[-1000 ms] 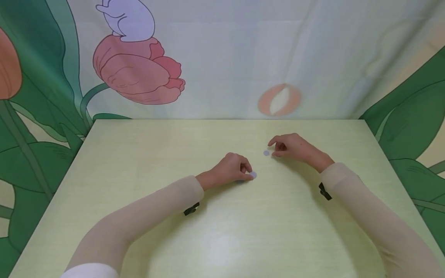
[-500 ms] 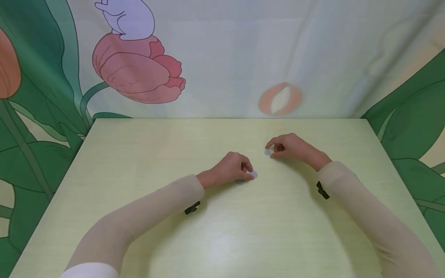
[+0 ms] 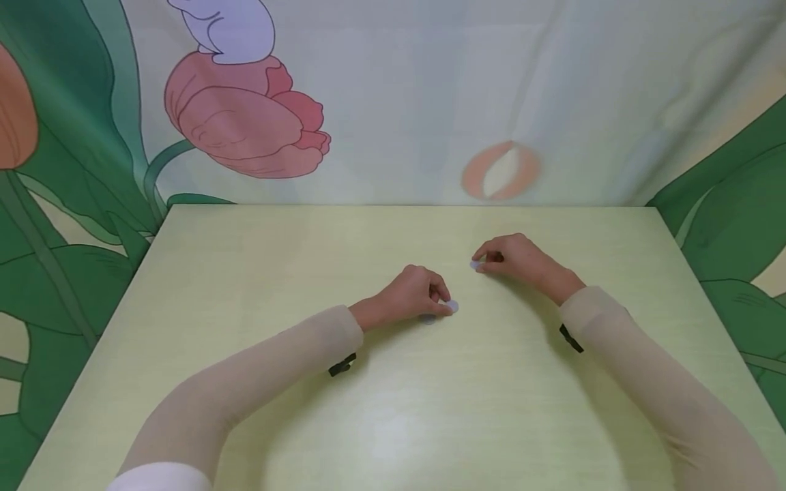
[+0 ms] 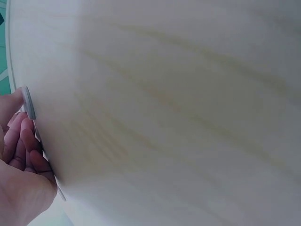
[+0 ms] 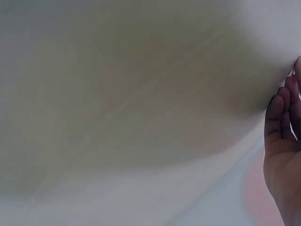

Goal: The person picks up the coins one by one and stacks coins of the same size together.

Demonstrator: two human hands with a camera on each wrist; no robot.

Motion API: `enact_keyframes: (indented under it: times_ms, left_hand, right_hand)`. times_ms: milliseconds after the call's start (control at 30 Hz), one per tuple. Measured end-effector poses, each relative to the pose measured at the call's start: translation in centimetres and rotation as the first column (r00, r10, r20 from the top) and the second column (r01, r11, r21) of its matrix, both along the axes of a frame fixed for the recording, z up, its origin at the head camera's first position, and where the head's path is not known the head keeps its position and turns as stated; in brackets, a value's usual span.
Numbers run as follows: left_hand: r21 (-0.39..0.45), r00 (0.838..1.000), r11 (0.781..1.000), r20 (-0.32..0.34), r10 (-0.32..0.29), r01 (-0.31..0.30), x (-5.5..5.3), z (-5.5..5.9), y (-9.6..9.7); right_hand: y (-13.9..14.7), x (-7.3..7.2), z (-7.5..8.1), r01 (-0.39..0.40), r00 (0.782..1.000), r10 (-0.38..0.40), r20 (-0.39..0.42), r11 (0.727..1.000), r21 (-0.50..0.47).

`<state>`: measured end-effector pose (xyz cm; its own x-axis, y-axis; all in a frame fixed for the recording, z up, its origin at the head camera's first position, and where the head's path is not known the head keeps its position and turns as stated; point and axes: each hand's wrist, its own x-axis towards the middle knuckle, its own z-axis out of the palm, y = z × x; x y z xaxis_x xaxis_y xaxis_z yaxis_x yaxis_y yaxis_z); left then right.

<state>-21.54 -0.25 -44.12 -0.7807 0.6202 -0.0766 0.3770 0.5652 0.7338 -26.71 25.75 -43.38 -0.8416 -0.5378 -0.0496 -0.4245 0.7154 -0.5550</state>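
Observation:
My left hand (image 3: 413, 294) is low over the middle of the table, pinching a small pale round disc (image 3: 452, 307) between thumb and fingers. In the left wrist view that disc (image 4: 29, 103) is tilted on edge beside the thumb, with the other fingers curled below. A second disc (image 3: 428, 319) lies flat on the tabletop, partly hidden under the left hand. Farther back and to the right, my right hand (image 3: 522, 258) has thumb and index finger closed around a third pale disc (image 3: 475, 264). The right wrist view shows this hand (image 5: 284, 136) at its edge, fingertips near the table surface.
The light wood-grain table (image 3: 393, 409) stretches out on all sides of the hands. Behind it hangs a curtain (image 3: 393, 102) printed with a pink flower, a white animal and green leaves. Dark straps (image 3: 342, 365) show below the beige sleeves.
The right thumb and index finger have come in over the far disc and now pinch it; before, they were beside it. The left hand keeps its disc, nearly still. The head view has tilted slightly downward.

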Motion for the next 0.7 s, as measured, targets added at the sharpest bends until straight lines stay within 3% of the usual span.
enact_keyframes:
  times_ms: [133,700]
  left_hand:
    - [-0.011,1.0,1.0,0.002,0.003,-0.003,-0.07,-0.01,0.14]
    - [-0.008,1.0,1.0,-0.03,-0.005,0.005,0.13,0.24,-0.03]
  right_hand:
    - [0.16,-0.29,-0.13,-0.034,0.999,0.035,-0.035,0.999,0.025]
    - [-0.45,-0.79,0.04,-0.05,0.998,0.051,-0.04,0.998,0.025]
